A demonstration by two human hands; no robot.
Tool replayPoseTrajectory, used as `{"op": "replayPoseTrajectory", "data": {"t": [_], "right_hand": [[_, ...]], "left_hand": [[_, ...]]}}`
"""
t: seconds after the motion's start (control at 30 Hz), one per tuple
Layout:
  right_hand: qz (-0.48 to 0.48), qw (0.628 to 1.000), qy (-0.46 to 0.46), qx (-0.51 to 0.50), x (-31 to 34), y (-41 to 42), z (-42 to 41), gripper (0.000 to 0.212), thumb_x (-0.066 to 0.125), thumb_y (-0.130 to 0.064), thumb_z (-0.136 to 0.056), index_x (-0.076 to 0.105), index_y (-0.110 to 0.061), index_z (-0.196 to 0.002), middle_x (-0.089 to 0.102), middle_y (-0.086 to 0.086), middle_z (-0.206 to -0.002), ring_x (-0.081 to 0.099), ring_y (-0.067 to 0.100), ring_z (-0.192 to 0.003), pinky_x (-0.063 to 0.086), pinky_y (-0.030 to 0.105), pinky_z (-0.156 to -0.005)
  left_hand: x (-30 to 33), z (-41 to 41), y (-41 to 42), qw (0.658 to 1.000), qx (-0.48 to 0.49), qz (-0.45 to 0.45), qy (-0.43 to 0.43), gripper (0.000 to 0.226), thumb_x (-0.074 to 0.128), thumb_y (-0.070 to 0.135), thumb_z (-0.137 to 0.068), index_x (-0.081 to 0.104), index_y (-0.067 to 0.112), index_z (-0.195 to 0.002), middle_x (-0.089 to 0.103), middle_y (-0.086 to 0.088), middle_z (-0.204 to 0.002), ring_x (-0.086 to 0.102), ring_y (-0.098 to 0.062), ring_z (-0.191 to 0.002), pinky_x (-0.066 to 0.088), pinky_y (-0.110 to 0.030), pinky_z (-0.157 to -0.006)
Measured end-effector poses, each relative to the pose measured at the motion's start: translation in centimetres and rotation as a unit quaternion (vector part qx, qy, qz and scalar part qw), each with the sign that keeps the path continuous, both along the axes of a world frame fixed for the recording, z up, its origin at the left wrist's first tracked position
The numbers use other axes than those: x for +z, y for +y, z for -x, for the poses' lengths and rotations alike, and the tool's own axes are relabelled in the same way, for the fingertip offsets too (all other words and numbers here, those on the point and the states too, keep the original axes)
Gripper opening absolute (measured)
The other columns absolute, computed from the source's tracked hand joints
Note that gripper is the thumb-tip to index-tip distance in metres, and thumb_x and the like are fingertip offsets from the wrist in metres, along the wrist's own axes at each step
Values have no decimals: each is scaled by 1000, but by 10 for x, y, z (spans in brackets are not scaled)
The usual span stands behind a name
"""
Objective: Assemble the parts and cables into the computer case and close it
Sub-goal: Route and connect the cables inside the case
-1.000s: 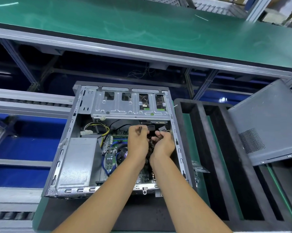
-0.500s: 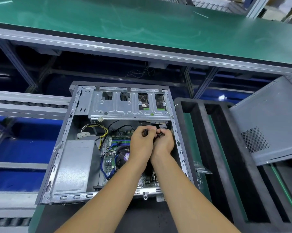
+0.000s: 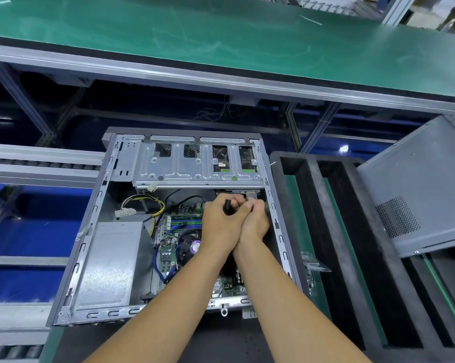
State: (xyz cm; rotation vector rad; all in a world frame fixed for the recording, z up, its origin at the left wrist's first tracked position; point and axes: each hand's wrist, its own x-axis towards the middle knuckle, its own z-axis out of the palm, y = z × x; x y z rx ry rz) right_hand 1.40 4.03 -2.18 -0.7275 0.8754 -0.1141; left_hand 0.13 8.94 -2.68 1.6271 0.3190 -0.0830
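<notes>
An open grey computer case (image 3: 90, 247) lies on its side in front of me. Inside it I see a silver drive cage (image 3: 195, 163), a grey power supply (image 3: 111, 260) and a green motherboard (image 3: 179, 231) with a black fan. Both hands meet at the case's upper right, just below the drive cage. My left hand (image 3: 221, 224) is closed around a black cable connector (image 3: 227, 206). My right hand (image 3: 255, 221) presses against it, fingers curled on a cable end that is mostly hidden. The grey side panel (image 3: 415, 184) leans at the right.
A black foam tray (image 3: 333, 231) with long slots lies right of the case. Loose yellow-black power wires with a white plug (image 3: 125, 213) lie above the power supply. A green conveyor belt (image 3: 221, 35) runs across the back. Roller rails (image 3: 38, 163) sit at the left.
Both hands moved up toward the drive cage and closed tighter together on the cable ends. The view shifted slightly; the case itself stayed put.
</notes>
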Motion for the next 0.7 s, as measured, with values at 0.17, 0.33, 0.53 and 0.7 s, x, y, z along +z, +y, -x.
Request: {"op": "replayPoseTrajectory", "data": {"t": [0.17, 0.33, 0.53, 0.7], "right_hand": [[-1, 1000, -1, -1, 2, -1, -1, 18, 59, -15, -89, 67, -5, -76, 70, 8, -62, 67, 19, -54, 55, 25, -51], [7, 1000, -11, -7, 3, -1, -2, 19, 56, -12, -92, 65, -4, -77, 70, 5, -58, 66, 15, -48, 51, 20, -46], [38, 998, -45, -15, 0, -1, -3, 12, 52, -4, -94, 61, -7, -86, 75, 10, -69, 71, 19, -58, 58, 26, -56], [22, 997, -75, -13, -1, 0, -2, 12, 52, -1, -97, 58, -4, -87, 75, 16, -75, 73, 24, -63, 59, 28, -55]], "left_hand": [[0, -3, 2, 998, -4, -56, -27, 9, 77, 23, -89, 72, 26, -96, 66, -6, -107, 62, -10, -99, 51, -29, -94], [0, -5, 2, 996, -11, -81, -29, 9, 75, 24, -91, 74, 21, -100, 69, -5, -103, 63, -18, -103, 52, -36, -94], [-1, -4, 1, 996, -11, -92, -21, 20, 73, 31, -93, 73, 18, -108, 72, -2, -102, 65, -21, -101, 52, -38, -91], [-1, -3, 0, 997, 5, -67, -24, 20, 68, 33, -97, 73, 16, -104, 74, 2, -91, 68, -17, -90, 54, -33, -79]]}}
